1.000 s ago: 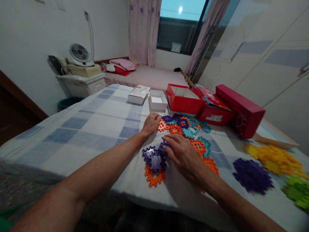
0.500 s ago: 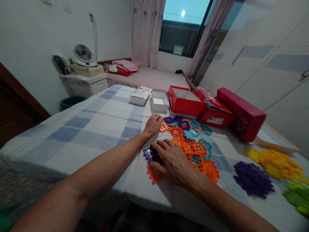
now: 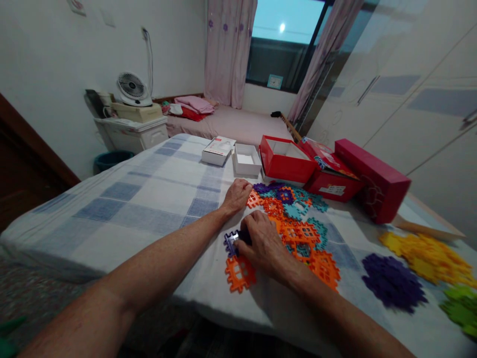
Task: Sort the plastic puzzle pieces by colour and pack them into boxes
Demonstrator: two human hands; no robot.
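My left hand (image 3: pixel 238 194) rests on the cloth with its fingers curled, beside an orange notched building piece (image 3: pixel 254 198) at the far left of the mixed pile. Whatever those fingers hold is hidden. Closer to me, my right hand (image 3: pixel 264 241) pinches a dark purple piece, partly covered by the thumb and fingers. Left of the thumb a purple notched piece (image 3: pixel 230 244) shows; I cannot tell whether it is the same one. Just below lies an orange window-patterned piece (image 3: pixel 239 273). More orange pieces (image 3: pixel 324 267) and teal pieces (image 3: pixel 295 211) spread out right of the hand.
Separate heaps of purple pieces (image 3: pixel 394 282), yellow pieces (image 3: pixel 428 257) and green pieces (image 3: pixel 462 306) lie at the right. Along the back stand a white box (image 3: pixel 218 150), an open white tray (image 3: pixel 247 168), an open red box (image 3: pixel 285 166) and a long red box (image 3: pixel 387 191).
My right hand has drawn its fingers in and shifted slightly, uncovering more of the orange piece below it. My left hand stays put. The view has tilted a little.
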